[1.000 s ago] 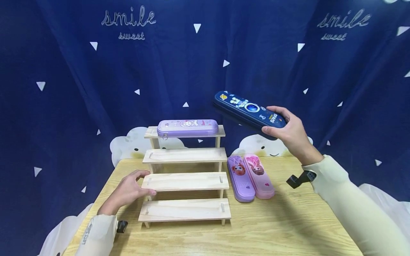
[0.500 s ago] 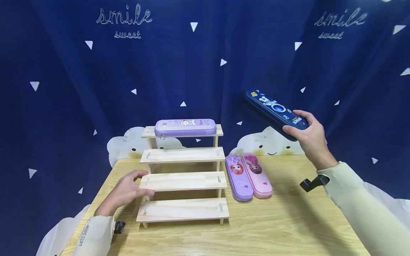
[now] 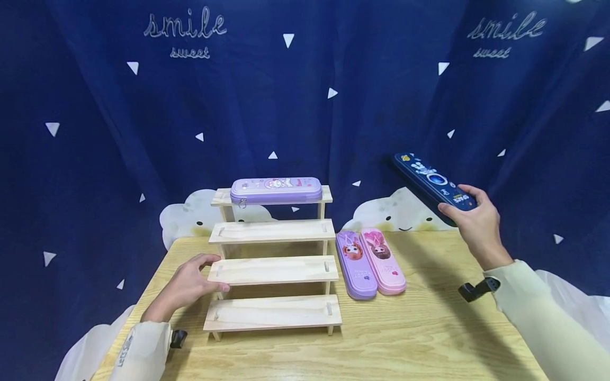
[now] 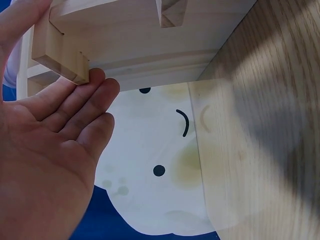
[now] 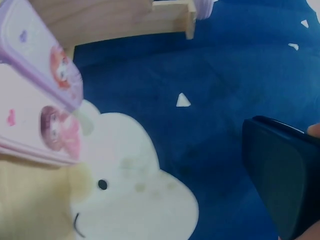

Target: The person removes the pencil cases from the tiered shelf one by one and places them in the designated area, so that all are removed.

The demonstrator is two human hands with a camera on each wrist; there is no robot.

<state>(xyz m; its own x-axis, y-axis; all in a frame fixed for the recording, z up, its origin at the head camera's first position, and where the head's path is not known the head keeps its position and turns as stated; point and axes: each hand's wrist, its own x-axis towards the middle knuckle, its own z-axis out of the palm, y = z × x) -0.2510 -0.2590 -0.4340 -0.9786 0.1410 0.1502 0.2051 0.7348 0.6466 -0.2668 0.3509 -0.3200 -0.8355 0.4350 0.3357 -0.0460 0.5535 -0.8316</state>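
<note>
My right hand (image 3: 478,227) grips one end of a dark blue space-print pencil case (image 3: 431,180), held in the air above the table's right side, its far end pointing up and left. The right wrist view shows that pencil case (image 5: 280,175) from its plain side. On the left, my left hand (image 3: 188,283) holds the end of a tier of a stepped wooden display rack (image 3: 274,270), thumb at the front edge. In the left wrist view its fingers (image 4: 92,100) touch the board's end. A lilac pencil case (image 3: 276,190) lies on the rack's top tier.
Beside the rack's right side, a purple pencil case (image 3: 357,270) and a pink pencil case (image 3: 385,267) lie side by side on the wooden table (image 3: 381,338). Behind hangs a blue curtain (image 3: 305,106) with white triangles and clouds.
My right hand has carried the dark blue pencil case to the right, away from the rack, and lately lower. The left hand keeps its hold on the rack. The view shifted slightly.
</note>
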